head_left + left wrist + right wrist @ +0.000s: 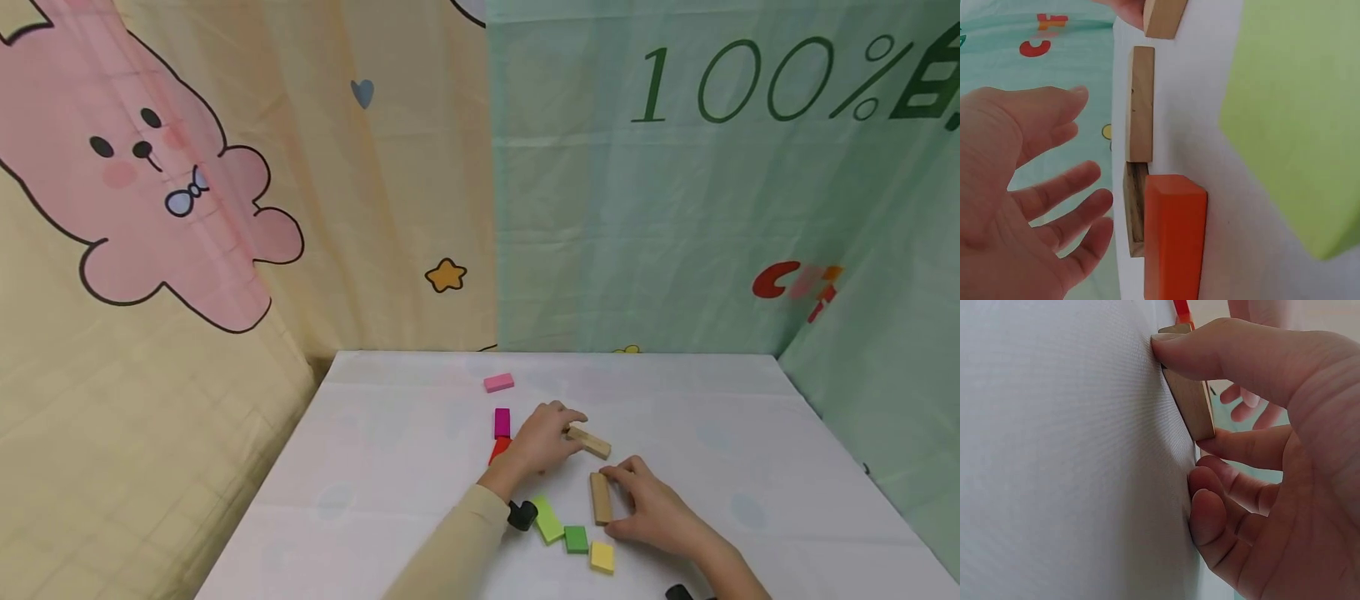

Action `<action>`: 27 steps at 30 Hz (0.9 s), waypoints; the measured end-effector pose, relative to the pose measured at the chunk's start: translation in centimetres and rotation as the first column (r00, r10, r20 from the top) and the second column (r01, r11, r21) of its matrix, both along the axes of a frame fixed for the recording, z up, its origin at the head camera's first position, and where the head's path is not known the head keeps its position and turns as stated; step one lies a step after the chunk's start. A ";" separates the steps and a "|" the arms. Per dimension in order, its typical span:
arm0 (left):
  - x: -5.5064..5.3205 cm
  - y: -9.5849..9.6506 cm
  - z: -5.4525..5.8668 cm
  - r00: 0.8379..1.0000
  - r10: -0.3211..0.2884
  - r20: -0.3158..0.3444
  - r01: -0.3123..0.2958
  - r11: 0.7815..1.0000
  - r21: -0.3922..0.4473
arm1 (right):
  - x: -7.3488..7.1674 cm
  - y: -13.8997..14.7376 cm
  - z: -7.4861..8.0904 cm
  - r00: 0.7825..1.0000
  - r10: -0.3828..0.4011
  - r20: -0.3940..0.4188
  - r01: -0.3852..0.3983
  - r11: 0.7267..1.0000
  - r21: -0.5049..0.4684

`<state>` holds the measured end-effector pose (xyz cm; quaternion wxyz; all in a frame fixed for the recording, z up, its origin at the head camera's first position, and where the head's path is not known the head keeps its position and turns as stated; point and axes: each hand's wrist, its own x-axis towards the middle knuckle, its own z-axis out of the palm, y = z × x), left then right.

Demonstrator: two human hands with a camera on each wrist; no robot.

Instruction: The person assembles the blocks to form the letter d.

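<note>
My right hand (pixel 660 512) pinches a plain wooden block (pixel 601 498) lengthwise, thumb at the near end and index finger at the far end. In the right wrist view this block (pixel 1190 403) lies along the white cloth, the other fingers curled beside it. My left hand (pixel 543 437) hovers over the table with its fingers spread and loosely bent, holding nothing. Just beyond it lies a second wooden block (pixel 588 442). In the left wrist view another wooden block (pixel 1135 215) shows partly hidden behind a red-orange block (pixel 1175 237).
Below the left wrist lie a lime block (pixel 548 521), a green block (pixel 576 539) and a yellow block (pixel 602 557). Magenta (pixel 502 422) and pink (pixel 498 382) blocks sit farther back. Printed curtains (pixel 405 183) stand behind the white table (pixel 337 467).
</note>
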<state>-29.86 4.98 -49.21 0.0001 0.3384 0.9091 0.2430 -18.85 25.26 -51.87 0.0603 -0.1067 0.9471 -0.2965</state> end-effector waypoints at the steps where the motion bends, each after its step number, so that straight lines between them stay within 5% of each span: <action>1: -0.2 0.0 0.0 1.000 -0.006 -0.007 0.005 1.000 -0.004 | 0.0 0.0 0.0 1.000 0.000 -0.003 0.000 1.000 0.002; 13: -2.4 0.3 -1.2 0.990 -0.082 0.112 0.071 0.992 0.103 | 0.2 0.1 0.3 0.999 0.035 -0.016 -0.035 0.999 -0.001; 17: -2.9 0.6 -1.4 0.985 -0.112 0.130 0.105 0.993 0.059 | 0.3 0.1 0.2 0.999 0.029 -0.017 -0.029 1.000 0.004; 27: -2.5 0.9 -0.9 0.996 -0.027 0.084 0.034 0.996 -0.088 | 0.1 -0.1 0.1 1.000 0.017 -0.016 -0.016 1.000 0.016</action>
